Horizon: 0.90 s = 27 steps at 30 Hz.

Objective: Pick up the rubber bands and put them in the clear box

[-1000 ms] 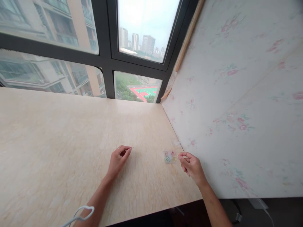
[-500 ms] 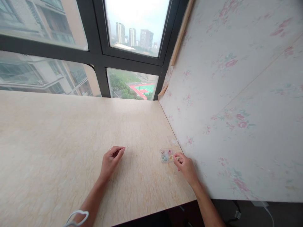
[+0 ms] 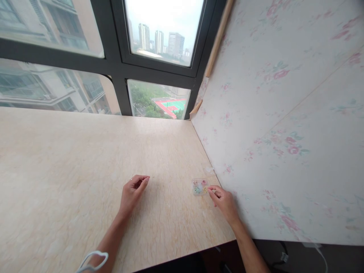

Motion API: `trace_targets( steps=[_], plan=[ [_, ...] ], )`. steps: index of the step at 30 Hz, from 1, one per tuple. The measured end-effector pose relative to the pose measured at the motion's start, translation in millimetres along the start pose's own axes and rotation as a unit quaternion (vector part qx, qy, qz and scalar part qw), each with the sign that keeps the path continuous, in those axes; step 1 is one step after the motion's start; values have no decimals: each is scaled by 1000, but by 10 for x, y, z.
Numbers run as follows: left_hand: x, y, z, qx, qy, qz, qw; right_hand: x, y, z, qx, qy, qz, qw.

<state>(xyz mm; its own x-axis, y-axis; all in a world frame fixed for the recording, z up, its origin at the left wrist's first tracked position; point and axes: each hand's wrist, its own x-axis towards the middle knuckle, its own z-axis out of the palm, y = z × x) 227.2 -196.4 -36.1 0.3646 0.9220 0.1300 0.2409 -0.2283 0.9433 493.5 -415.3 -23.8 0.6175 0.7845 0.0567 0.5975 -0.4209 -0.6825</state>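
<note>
A small clear compartment box (image 3: 196,194) lies on the tabletop near the wall, with small looped bands in pink, green and yellow inside. At its right edge my right hand (image 3: 224,201) has thumb and fingertips pinched together, right beside the yellow bands (image 3: 205,190). Whether those fingertips grip a band or the box's edge is too small to tell. My left hand (image 3: 133,193) rests on the tabletop to the left, fingers curled and thumb pressed to the index finger. Anything in that pinch is too small to make out.
The pale marbled tabletop (image 3: 71,163) runs back to a dark-framed window (image 3: 113,68). A floral-papered wall (image 3: 278,113) borders it on the right. A small clear scrap (image 3: 209,170) lies by the wall behind the box. Cables (image 3: 284,256) hang below, at lower right.
Both hands hold nearly the same pose, pinched as before. The view has shifted very slightly; the box has stayed in place beside my right hand.
</note>
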Motion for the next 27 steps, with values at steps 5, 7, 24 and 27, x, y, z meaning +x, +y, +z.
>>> trace_targets(
  steps=[5, 7, 24, 27],
  plan=[
    [5, -21, -1, -7, -2, -8, 1000, 3, -36, -9, 17, 5, 6, 1000],
    [5, -28, -2, -7, -4, -4, 1000, 7, -60, -7, 22, 7, 9, 1000],
    [23, 13, 3, 32, -18, 34, 999, 705, -324, -163, -102, -27, 50, 993],
    [35, -4, 1, 37, -22, 37, 998, 987, -360, -59, -140, -36, 72, 987]
  ],
)
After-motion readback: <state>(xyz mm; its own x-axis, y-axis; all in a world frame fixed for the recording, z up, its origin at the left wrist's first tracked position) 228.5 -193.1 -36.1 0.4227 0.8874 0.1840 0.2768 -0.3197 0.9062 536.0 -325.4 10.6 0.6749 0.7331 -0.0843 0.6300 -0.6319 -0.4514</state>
